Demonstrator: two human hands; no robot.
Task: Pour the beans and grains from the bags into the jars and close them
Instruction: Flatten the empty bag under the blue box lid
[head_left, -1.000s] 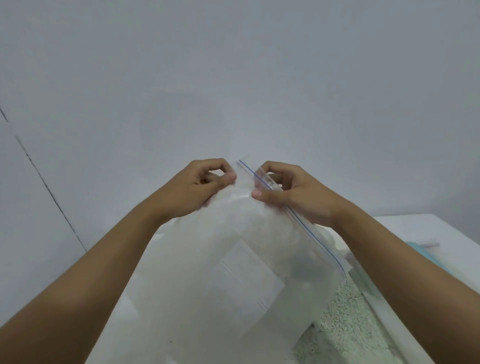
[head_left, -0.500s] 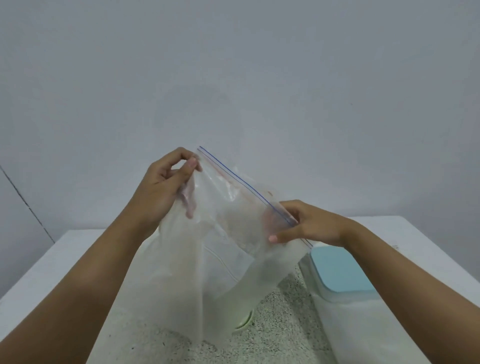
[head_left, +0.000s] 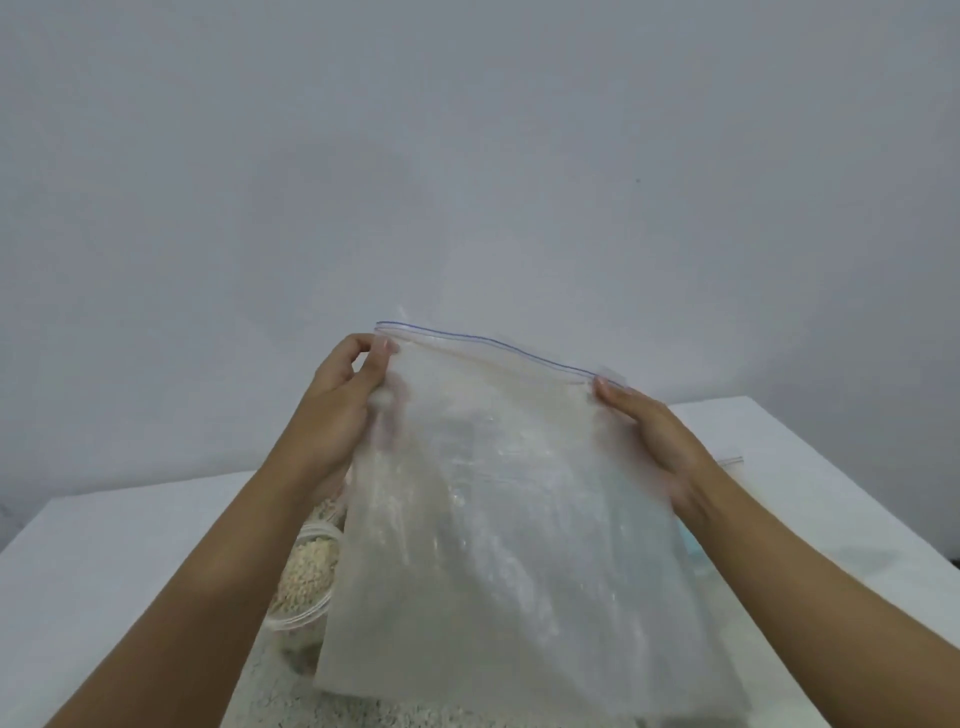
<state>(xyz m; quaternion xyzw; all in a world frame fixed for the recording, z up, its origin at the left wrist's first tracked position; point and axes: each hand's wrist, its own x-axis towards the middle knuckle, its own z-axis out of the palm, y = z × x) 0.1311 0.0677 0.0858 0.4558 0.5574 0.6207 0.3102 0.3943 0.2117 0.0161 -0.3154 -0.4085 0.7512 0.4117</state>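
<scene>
A large clear zip bag (head_left: 493, 519) with a blue seal line hangs in front of me, spread flat and looking empty. My left hand (head_left: 348, 410) pinches its top left corner. My right hand (head_left: 649, 436) holds the top right edge with fingers lying along the plastic; its thumb is hidden behind the bag. Behind the bag's lower left edge stands an open glass jar (head_left: 306, 577) filled with pale grains. A light blue lid (head_left: 693, 551) shows faintly past the bag's right side.
A white table (head_left: 130, 561) runs under everything, with a speckled mat (head_left: 291, 696) at its near middle. Another bag's zip edge (head_left: 730, 460) lies at the right, beside my right wrist. A plain grey wall stands behind.
My hands moved apart along the bag's seal, the right one sliding to the right corner. The bag now hangs spread wide. The view dropped, showing the jar of grains.
</scene>
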